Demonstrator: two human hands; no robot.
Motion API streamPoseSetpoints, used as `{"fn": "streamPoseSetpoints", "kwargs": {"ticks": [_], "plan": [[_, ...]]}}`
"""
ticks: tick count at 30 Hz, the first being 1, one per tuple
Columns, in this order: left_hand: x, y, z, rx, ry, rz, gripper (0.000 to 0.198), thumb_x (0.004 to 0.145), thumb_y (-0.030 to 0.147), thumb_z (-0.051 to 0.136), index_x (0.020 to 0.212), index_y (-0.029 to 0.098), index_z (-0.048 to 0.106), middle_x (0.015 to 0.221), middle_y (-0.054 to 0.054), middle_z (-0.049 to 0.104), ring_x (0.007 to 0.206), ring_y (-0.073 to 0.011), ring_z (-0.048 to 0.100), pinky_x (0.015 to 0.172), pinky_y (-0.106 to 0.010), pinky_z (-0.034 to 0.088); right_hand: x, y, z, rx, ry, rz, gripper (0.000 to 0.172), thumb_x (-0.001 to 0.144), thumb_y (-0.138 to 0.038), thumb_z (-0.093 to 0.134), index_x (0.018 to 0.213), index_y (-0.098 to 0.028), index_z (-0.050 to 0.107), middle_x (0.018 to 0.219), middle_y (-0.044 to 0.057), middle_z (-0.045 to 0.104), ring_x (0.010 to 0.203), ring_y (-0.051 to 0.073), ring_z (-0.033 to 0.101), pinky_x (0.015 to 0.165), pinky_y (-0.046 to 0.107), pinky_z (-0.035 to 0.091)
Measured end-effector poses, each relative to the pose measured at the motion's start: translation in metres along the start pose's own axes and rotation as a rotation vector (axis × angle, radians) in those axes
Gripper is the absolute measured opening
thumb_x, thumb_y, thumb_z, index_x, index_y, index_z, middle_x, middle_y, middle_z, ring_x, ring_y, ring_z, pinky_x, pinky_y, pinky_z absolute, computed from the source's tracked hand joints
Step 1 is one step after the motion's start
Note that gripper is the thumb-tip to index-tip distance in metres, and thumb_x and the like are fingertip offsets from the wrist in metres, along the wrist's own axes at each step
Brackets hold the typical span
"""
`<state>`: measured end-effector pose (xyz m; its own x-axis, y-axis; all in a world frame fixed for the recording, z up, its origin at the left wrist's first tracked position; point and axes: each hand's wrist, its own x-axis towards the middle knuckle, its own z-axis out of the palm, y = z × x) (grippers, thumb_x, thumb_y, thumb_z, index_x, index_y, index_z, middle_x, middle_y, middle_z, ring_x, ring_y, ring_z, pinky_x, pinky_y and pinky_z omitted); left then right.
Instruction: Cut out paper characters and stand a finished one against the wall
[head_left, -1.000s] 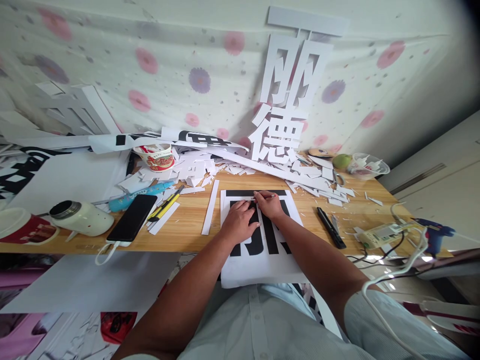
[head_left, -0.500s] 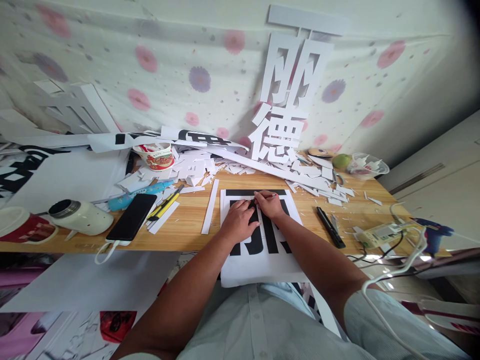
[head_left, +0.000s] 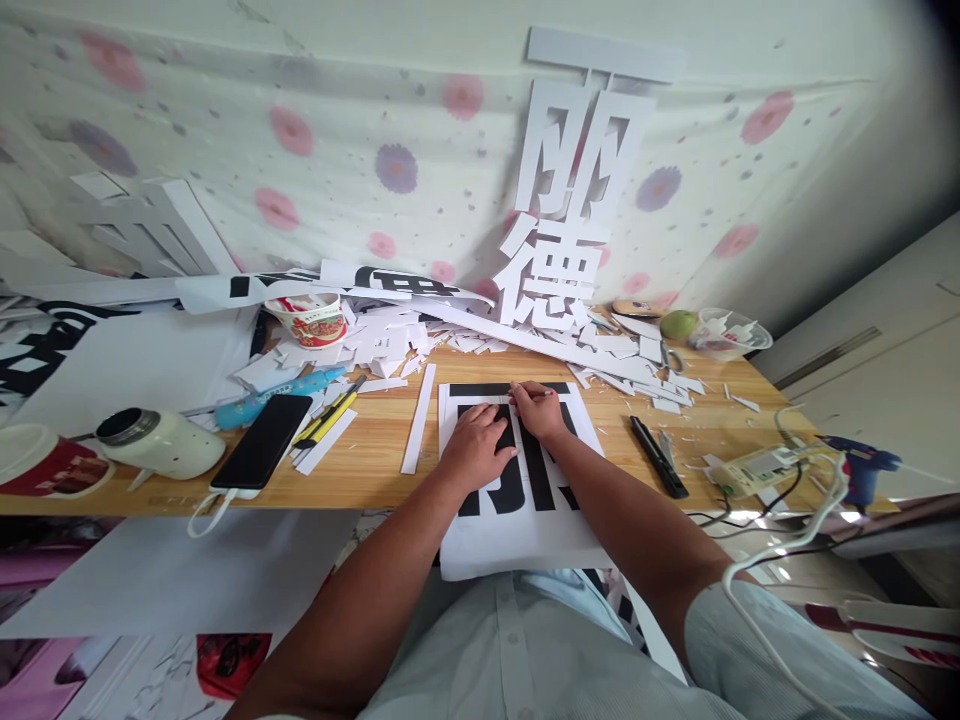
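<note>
Sheet of white paper printed with a bold black character point(head_left: 523, 535), overhanging the near edge of the pale wooden desk point(head_left: 390, 440). The left hand point(head_left: 480, 445) lies flat upon it; the right hand point(head_left: 534, 410) pinches a slim, pen-like tool point(head_left: 548, 393), tip hidden. Tracing or cutting a stroke is presumably in hand; the next move calls for steady hold-down, clear of the tip. At the far edge, white cut-out board characters point(head_left: 574, 229) stand propped upright.
</note>
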<state>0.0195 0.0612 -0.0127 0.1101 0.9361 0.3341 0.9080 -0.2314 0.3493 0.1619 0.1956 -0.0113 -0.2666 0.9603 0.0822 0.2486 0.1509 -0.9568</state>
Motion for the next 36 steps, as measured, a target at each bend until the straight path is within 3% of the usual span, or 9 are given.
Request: {"fn": "streamPoseSetpoints", "kwargs": {"ticks": [22,36], "plan": [[0.000,0.000,0.000,-0.046,0.011,-0.003,0.047,0.093,0.039,0.085,0.135,0.019,0.079,0.155,-0.020,0.066,0.152,-0.0438,0.054,0.128,-0.065,0.044,0.006,0.016,0.003,-0.062,-0.047,-0.040,0.046,0.096,-0.065,0.065,0.082,-0.023,0.079,0.083,0.008,0.083,0.062,0.023,0.070,0.064,0.035,0.058],[0.000,0.000,0.001,-0.029,0.020,0.001,0.046,0.093,0.040,0.086,0.133,0.018,0.080,0.154,-0.020,0.068,0.151,-0.0428,0.055,0.128,-0.063,0.045,0.007,0.020,0.003,-0.042,-0.039,-0.017,0.043,0.095,-0.061,0.066,0.079,-0.024,0.077,0.076,0.007,0.079,0.061,0.023,0.069,0.064,0.036,0.058]]}}
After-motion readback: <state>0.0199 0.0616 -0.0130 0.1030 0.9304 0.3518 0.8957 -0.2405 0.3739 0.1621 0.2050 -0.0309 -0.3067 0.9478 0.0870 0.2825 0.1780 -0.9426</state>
